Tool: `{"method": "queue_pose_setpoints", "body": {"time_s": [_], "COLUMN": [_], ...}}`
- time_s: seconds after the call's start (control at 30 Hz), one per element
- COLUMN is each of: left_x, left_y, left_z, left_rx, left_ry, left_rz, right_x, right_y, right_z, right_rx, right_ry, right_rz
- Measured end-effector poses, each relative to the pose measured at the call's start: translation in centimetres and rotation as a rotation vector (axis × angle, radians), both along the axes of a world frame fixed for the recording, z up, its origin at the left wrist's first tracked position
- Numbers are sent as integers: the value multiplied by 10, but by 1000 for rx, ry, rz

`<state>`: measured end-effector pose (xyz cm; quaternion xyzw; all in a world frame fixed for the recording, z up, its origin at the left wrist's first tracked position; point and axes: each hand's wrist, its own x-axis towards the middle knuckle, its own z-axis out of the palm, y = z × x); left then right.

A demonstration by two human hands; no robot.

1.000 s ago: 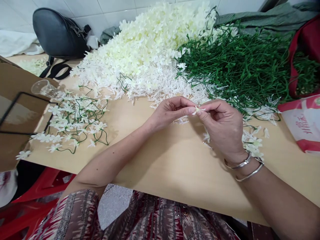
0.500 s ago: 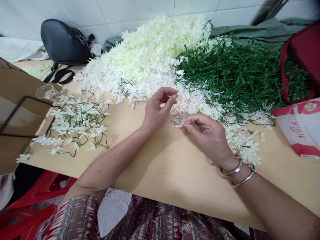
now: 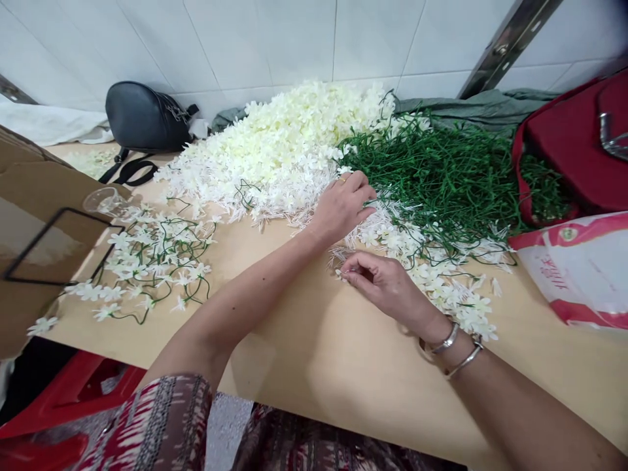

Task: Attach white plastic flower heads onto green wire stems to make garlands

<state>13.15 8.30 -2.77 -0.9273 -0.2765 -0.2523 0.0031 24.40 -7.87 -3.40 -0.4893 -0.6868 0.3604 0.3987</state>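
My left hand [image 3: 343, 206] lies palm down where the heap of cream-white artificial flowers [image 3: 294, 144] meets the heap of green plastic stems [image 3: 441, 176]. Its fingers are curled together onto the pile and the fingertips are hidden. My right hand [image 3: 383, 284], with two metal bangles at the wrist, rests on the wooden table [image 3: 343, 379] just in front. Its thumb and forefinger pinch a small white flower piece [image 3: 340, 273]. Loose white blossoms [image 3: 441, 281] lie scattered to its right.
Green stems with white blossoms on them [image 3: 157, 255] lie at the left, beside a clear plastic cup [image 3: 105, 199] and a cardboard box [image 3: 44, 196]. A black bag [image 3: 144, 118] stands at the back left. A red bag [image 3: 574, 144] and a red-and-white plastic bag [image 3: 579, 268] sit at the right.
The hands parted from a shared pinch on one flower. My left hand went forward onto the pile; my right hand dropped to the table, pinching a flower piece. The view tilted up.
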Motion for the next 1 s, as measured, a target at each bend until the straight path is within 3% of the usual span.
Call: {"method": "queue_pose_setpoints", "body": {"time_s": [0.07, 0.17, 0.27, 0.4, 0.53, 0.63, 0.8, 1.0], "left_x": [5, -3, -28, -67, -97, -107, -108, -102], "left_y": [2, -1, -10, -25, -36, -42, -51, -58], "left_z": [6, 17, 30, 41, 35, 23, 14, 27], "left_rx": [22, 1, -58, -153, -273, -263, -340, -688], "left_ry": [27, -140, -395, -535, -779, -841, -656, -879], "left_rz": [23, 20, 2, 40, 194, 250, 128, 6], "right_x": [0, 1, 1, 0, 0, 1, 2, 3], "right_y": [1, 1, 2, 2, 1, -1, -3, 1], "right_z": [0, 0, 2, 3, -1, -4, -9, -8], "right_rx": [-18, -30, -39, -20, -2, -8, -27, -101], "right_ry": [9, 15, 11, -1, 7, 20, 116, 366], "right_rz": [-2, -6, 0, -11, -30, -45, -105, -233]}}
